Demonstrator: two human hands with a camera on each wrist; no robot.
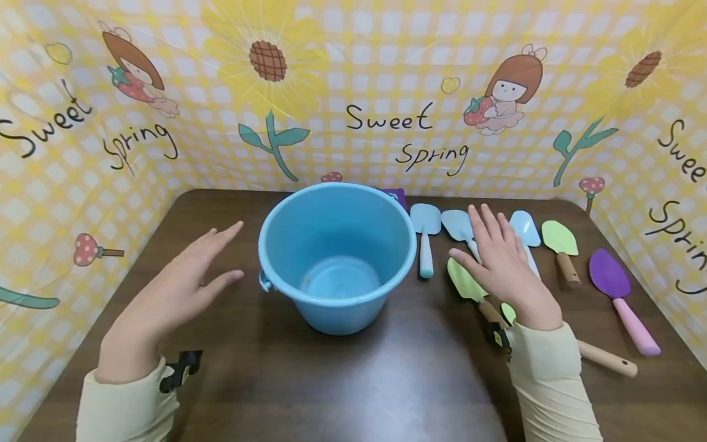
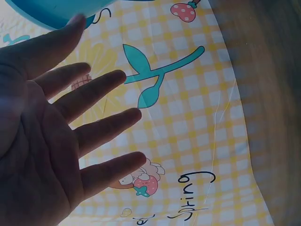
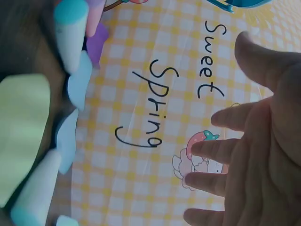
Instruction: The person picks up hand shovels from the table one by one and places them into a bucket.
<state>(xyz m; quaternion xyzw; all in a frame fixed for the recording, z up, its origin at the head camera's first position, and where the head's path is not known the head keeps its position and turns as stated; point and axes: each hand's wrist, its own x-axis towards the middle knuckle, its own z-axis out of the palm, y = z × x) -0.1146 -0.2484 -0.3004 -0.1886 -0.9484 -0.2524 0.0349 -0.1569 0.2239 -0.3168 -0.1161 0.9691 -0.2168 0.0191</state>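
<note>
A light blue bucket (image 1: pixel 338 316) stands upright on the brown table, and nothing shows inside it but a small dark speck. To its left is my left hand (image 1: pixel 172 298), held apart from it with fingers extended and the palm bare in the left wrist view. On the other side my right hand (image 1: pixel 505 267) hovers over several toy shovels, fingers spread, holding nothing. Close to it lie a green shovel (image 1: pixel 465 281) with a wooden handle and a pale blue shovel (image 1: pixel 457 226). Another blue shovel (image 1: pixel 526 227) is partly hidden behind the right hand.
Beside the bucket lies a blue shovel (image 1: pixel 425 221). Farther right are a small green shovel (image 1: pixel 559 238) and a purple shovel (image 1: pixel 610 273) with a pink handle. A wooden handle (image 1: pixel 607 358) pokes out past the right sleeve. Something purple (image 1: pixel 396 197) shows behind the bucket. Patterned cloth (image 1: pixel 364 80) surrounds the table.
</note>
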